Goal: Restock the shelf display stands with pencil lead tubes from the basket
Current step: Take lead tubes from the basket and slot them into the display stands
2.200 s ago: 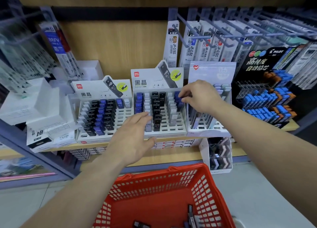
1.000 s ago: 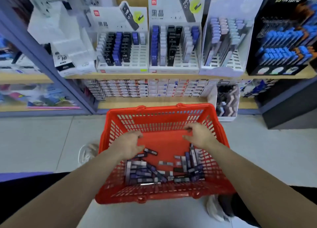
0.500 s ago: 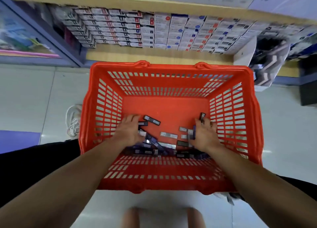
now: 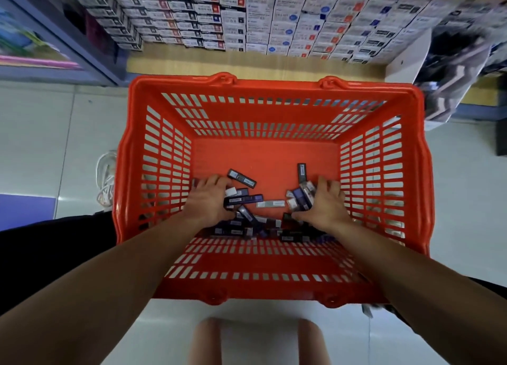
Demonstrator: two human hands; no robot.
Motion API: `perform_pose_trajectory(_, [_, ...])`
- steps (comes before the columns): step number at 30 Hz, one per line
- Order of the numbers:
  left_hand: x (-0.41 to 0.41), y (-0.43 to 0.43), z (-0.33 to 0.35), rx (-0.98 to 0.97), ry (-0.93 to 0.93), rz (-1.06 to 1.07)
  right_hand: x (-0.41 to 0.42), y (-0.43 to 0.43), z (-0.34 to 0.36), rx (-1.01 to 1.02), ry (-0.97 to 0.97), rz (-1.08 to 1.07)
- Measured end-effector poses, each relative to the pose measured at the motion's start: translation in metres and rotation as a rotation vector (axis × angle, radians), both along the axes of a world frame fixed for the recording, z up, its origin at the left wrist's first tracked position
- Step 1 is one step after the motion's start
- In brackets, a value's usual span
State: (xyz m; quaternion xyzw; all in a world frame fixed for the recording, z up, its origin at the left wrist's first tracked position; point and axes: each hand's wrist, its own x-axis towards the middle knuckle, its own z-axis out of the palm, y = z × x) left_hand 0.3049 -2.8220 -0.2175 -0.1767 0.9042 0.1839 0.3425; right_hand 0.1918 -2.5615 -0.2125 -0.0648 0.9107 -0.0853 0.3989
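Head view: red basket [image 4: 274, 90] on pale floor [image 4: 41, 134], seen from above. Lead tubes [image 4: 247, 223] lie loose on its bottom, heaped toward the near wall; one tube [image 4: 301, 172] lies apart near the middle. Left hand [image 4: 210, 200] rests palm-down on the heap, fingers spread; cannot tell if it grips any. Right hand [image 4: 326, 205] curls fingers and thumb around a small bunch of tubes [image 4: 300, 198]. Stacked boxes [image 4: 260, 16] fill the low shelf behind the basket, blurred.
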Motion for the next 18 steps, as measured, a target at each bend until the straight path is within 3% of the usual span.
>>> perform_pose_trajectory(8, [-0.010,0.006,-0.003,0.087,-0.029,0.072,0.001,-0.014,-0.009,-0.071,-0.004,0.114])
perform_pose_trajectory(14, [-0.007,0.007,-0.009,0.096,-0.043,0.002,0.001,-0.023,-0.013,-0.057,-0.044,0.296])
perform_pose_trajectory(18, [-0.011,0.006,-0.008,0.157,-0.050,0.133,0.008,-0.021,-0.015,-0.053,-0.040,0.356])
